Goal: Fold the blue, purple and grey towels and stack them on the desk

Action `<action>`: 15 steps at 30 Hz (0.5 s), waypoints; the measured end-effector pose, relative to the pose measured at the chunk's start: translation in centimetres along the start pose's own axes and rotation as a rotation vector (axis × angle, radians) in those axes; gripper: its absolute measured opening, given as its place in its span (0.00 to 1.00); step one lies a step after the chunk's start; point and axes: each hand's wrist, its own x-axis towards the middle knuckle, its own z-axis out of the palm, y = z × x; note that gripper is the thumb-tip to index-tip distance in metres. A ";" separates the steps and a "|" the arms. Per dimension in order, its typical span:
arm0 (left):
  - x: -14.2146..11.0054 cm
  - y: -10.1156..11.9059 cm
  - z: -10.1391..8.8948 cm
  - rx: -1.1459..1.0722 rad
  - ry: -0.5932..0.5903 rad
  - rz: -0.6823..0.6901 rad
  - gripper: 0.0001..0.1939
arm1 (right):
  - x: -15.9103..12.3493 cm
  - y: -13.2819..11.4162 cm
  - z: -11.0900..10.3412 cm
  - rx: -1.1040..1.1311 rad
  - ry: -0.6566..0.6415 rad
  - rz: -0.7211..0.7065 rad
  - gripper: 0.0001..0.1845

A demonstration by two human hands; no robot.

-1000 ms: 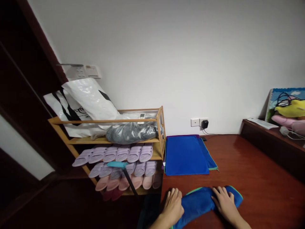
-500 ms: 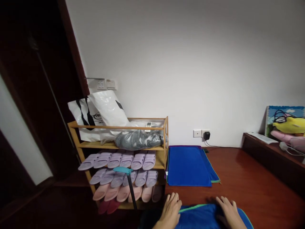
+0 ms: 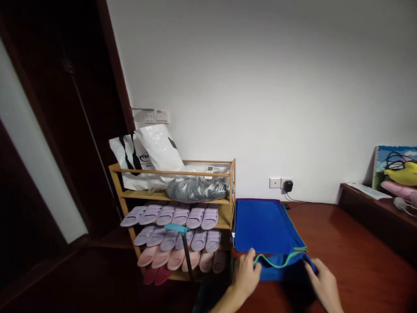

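My left hand (image 3: pixel 246 276) and my right hand (image 3: pixel 322 284) each grip one end of a folded blue towel with a green edge (image 3: pixel 282 266), held just above the red-brown wooden table (image 3: pixel 342 243). The towel's far edge reaches the near edge of a flat stack of folded blue towels (image 3: pixel 262 226) lying on the table against the wall. Both hands have fingers curled around the cloth.
A wooden shoe rack (image 3: pixel 182 217) with several purple and pink slippers stands left of the table, with white bags (image 3: pixel 150 156) and a grey bundle on top. A wall socket with a plug (image 3: pixel 286 185) is behind. A raised ledge (image 3: pixel 374 213) with toys is at the right.
The towel lay on the table under my flat hands; now both hands have gripped its ends and carried it forward to the blue stack. The view turned slightly left.
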 end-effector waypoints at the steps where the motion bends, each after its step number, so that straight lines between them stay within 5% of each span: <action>1: 0.0 0.4 1.4 -0.011 -0.020 0.019 0.15 | -0.4 -1.4 1.2 0.031 -0.070 0.011 0.24; 4: -0.4 0.0 6.3 -0.002 -0.114 0.087 0.24 | -2.7 -4.7 4.9 -0.042 -0.268 -0.042 0.21; 8: -1.8 -2.5 10.3 0.030 -0.168 0.178 0.25 | -5.6 -5.4 7.3 -0.185 -0.288 -0.053 0.24; 11: -2.6 -2.8 10.3 -0.010 -0.148 0.190 0.24 | -6.2 -4.9 6.9 -0.154 -0.299 -0.044 0.24; 15: -2.6 -0.9 9.0 -0.319 -0.200 0.004 0.18 | -6.1 -5.8 5.8 -0.028 -0.395 0.010 0.22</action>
